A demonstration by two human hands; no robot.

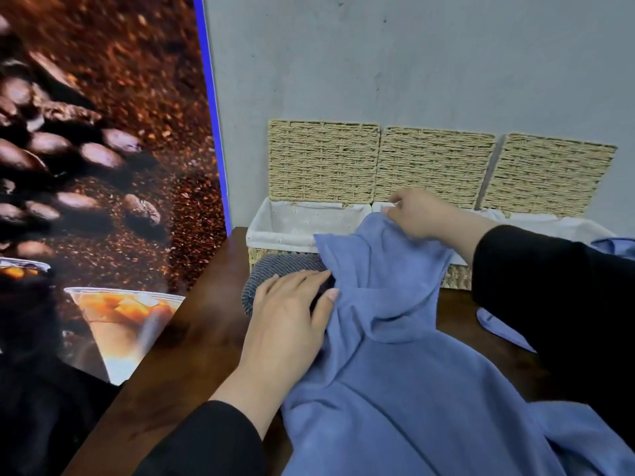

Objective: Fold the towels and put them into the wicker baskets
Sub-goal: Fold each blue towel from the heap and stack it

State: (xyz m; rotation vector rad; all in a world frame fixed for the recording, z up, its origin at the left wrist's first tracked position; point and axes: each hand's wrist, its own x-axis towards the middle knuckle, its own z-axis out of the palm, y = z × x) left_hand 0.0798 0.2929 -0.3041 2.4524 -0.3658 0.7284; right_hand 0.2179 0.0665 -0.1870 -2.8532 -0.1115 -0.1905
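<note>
- Blue towel [395, 355]: soft, matte, fine-napped cloth, rumpled, spread over the near half of the dark wooden table [192, 331]; its far end is lifted in a peak against the front of the baskets.
- Right hand [417, 213]: fingers pinched on the towel's raised far corner, held at the rim of the middle basket [457, 273]. Black sleeve covers the forearm.
- Left hand [292, 304]: palm down, fingers loosely spread, thumb pressing the towel's left edge; fingertips rest on a rolled grey ribbed towel [275, 273] lying on the table just in front of the left basket [275, 235].
- 3 wicker baskets in a row against the grey wall [412, 63], each rectangular, of pale woven straw, with white cloth lining folded over the rim and a woven lid [323, 159] standing upright behind it.
- Right basket [567, 225]: a scrap of blue cloth [615, 245] shows at its rim; contents otherwise hidden by the arm.
- Another blue cloth piece [501, 329] lies on the table under the right forearm.
- Left of the table: glossy poster [86, 149] of coffee beans and iced drinks.
</note>
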